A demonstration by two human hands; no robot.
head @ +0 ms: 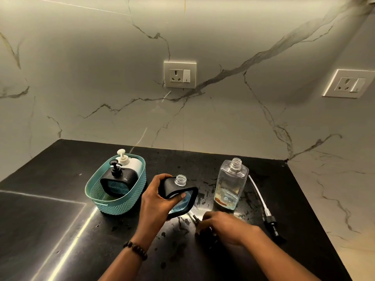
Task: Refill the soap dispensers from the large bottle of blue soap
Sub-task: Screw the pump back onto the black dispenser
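- Left hand [156, 197]: fingers wrapped around a black soap dispenser [178, 194] with a blue window, holding it tilted above the worktop [60, 230]. The thumb lies across the blue window. The clear threaded neck is uncapped.
- Right hand [221, 228]: palm down, low over the worktop, fingers curled over a small dark pump part [195, 219]. Whether the fingers have closed on it cannot be determined.
- Large clear bottle [231, 183]: upright on the worktop, right of the held dispenser, cap off. Only a shallow layer of blue soap is visible at its base.
- Pump with long white tube [263, 207]: lying flat on the worktop, just right of the large bottle.
- Teal basket [113, 203]: on the worktop, left of the left hand. It contains a second black dispenser [118, 181] and a white dispenser [132, 163], both with pumps fitted.
- Worktop surface: black, with wet spots near both hands.
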